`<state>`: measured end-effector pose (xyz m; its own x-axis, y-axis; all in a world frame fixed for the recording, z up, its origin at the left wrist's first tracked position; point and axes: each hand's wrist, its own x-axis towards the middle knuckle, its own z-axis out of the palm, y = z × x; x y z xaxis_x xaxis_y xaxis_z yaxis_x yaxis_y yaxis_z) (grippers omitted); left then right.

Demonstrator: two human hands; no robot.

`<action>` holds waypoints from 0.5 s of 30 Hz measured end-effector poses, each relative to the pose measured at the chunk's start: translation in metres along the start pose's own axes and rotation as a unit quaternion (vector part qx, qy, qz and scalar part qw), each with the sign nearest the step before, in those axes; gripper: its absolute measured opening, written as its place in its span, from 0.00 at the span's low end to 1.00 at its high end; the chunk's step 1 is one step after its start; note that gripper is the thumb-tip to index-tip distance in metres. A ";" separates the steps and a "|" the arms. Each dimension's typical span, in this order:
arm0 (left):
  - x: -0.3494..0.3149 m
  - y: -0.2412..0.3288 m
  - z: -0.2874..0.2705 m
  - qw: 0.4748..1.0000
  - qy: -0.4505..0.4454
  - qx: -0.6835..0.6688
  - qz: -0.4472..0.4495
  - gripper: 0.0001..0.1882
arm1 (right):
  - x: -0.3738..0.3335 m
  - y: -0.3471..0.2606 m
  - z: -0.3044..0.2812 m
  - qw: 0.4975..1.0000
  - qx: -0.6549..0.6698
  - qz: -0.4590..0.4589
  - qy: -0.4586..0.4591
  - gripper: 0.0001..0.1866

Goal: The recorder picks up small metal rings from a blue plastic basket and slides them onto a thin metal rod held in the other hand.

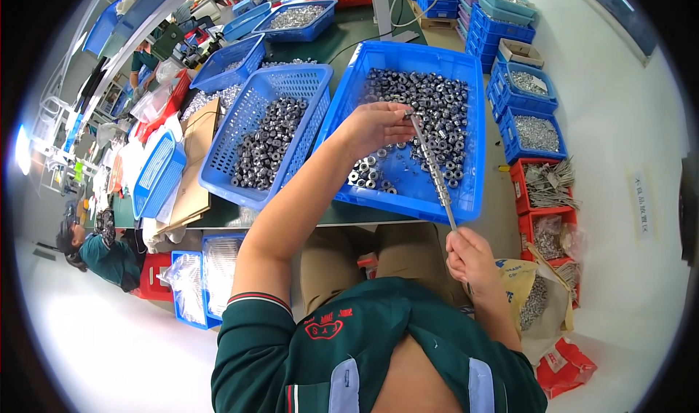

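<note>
My right hand [472, 256] is closed round the lower part of a thin metal rod [452, 218], which slants up and to the left over a large blue tray [353, 200]. Several shiny metal rings [432, 167] are threaded along the rod's middle. At the rod's upper end my left hand [382, 127] pinches a small dark metal ring, partly hidden by the fingers. Beneath both hands, many loose metal rings [440, 92] are heaped in the tray's far part, with a smaller group near its left front corner.
Left of the tray stands a blue perforated basket [217, 167] of similar rings, beside flat cardboard [200, 140]. Stacked blue crates [515, 96] and red bins [526, 194] line the right side. Another person [109, 256] is at the far left.
</note>
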<state>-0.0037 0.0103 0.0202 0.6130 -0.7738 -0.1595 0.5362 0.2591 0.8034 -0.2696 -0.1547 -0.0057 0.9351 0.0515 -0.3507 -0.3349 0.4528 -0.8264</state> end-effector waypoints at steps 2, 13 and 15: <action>-0.002 0.000 -0.003 1.000 0.007 0.011 0.001 0.13 | 0.001 0.001 -0.001 1.000 -0.002 0.000 0.001 0.11; -0.002 -0.001 -0.001 0.999 0.015 0.033 0.006 0.09 | 0.002 -0.005 -0.005 0.999 -0.033 0.009 -0.002 0.11; -0.001 0.002 -0.003 0.999 0.010 0.042 0.004 0.09 | 0.001 -0.007 -0.008 0.999 -0.003 0.029 -0.015 0.12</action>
<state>-0.0019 0.0132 0.0200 0.6284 -0.7606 -0.1633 0.4817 0.2157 0.8494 -0.2671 -0.1644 -0.0041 0.9170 0.1037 -0.3851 -0.3892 0.4437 -0.8072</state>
